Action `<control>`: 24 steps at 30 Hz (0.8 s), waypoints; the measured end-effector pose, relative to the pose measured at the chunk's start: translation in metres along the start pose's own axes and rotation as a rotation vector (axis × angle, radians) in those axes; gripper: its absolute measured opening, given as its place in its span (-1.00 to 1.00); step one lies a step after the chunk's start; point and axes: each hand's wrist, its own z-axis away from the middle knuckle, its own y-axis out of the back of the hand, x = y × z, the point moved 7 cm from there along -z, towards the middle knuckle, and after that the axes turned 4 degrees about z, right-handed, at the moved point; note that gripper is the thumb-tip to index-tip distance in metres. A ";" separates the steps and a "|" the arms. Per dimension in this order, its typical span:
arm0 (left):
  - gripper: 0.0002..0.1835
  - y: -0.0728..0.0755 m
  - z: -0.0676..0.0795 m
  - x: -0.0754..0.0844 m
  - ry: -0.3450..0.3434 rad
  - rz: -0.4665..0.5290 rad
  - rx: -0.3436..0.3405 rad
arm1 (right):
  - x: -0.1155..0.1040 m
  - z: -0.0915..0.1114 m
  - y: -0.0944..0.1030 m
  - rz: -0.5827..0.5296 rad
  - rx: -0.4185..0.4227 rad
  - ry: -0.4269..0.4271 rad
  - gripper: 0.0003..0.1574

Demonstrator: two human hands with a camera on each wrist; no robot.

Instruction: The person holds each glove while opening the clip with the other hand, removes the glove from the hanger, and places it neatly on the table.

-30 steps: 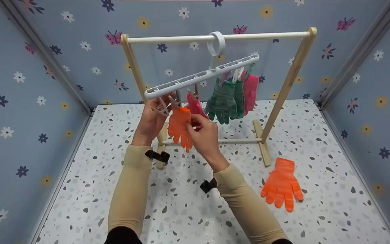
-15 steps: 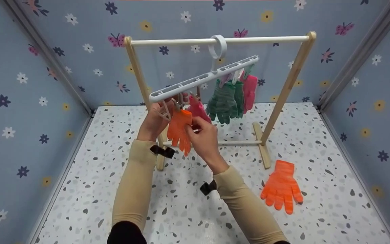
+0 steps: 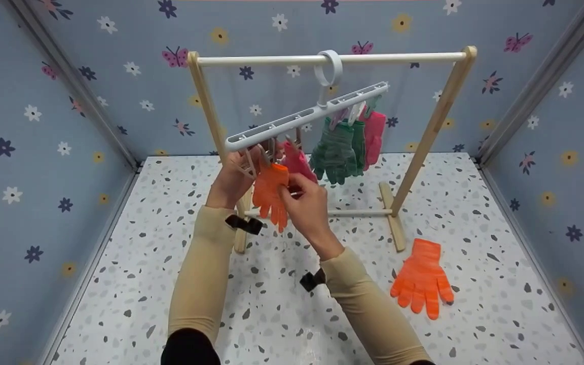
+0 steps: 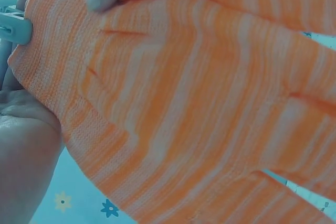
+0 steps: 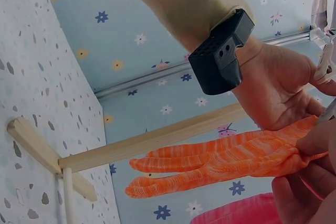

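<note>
An orange knit glove [image 3: 270,190] hangs fingers-down below the near left end of a white clip hanger [image 3: 279,125]. My right hand [image 3: 306,202] pinches the glove's side near the cuff between thumb and fingers. At the cuff's top edge, my left hand [image 3: 232,177] grips a clothespin [image 3: 264,153], its fingers partly hidden behind pin and glove. In the left wrist view a pin's tip [image 4: 16,29] overlaps the cuff. Just behind, a pink glove [image 3: 297,161] hangs from another pin.
Green gloves [image 3: 333,152] and another pink glove [image 3: 374,139] hang on the hanger's far half. The tilted hanger hooks over the white rail [image 3: 398,57] of a wooden rack [image 3: 426,132]. A second orange glove [image 3: 422,279] lies flat on the speckled surface at right.
The hanger's near end and my left hand have shifted slightly right. My right hand keeps its pinch on the orange glove.
</note>
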 end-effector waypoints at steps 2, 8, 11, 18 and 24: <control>-0.28 -0.002 -0.001 0.001 -0.015 0.009 -0.023 | 0.000 0.000 0.000 0.000 0.002 0.002 -0.84; -0.39 -0.004 -0.003 0.001 -0.039 0.070 -0.065 | -0.003 0.001 0.002 -0.003 0.005 0.000 -0.84; -0.42 -0.006 -0.005 0.000 -0.067 0.089 -0.083 | -0.006 0.003 0.003 -0.003 -0.001 -0.002 -0.83; -0.50 -0.007 -0.008 0.000 -0.130 0.081 -0.080 | -0.010 0.007 0.005 0.001 -0.023 -0.012 -0.83; -0.52 -0.011 -0.008 -0.001 -0.136 0.092 -0.103 | -0.009 0.009 0.005 0.003 -0.023 -0.009 -0.84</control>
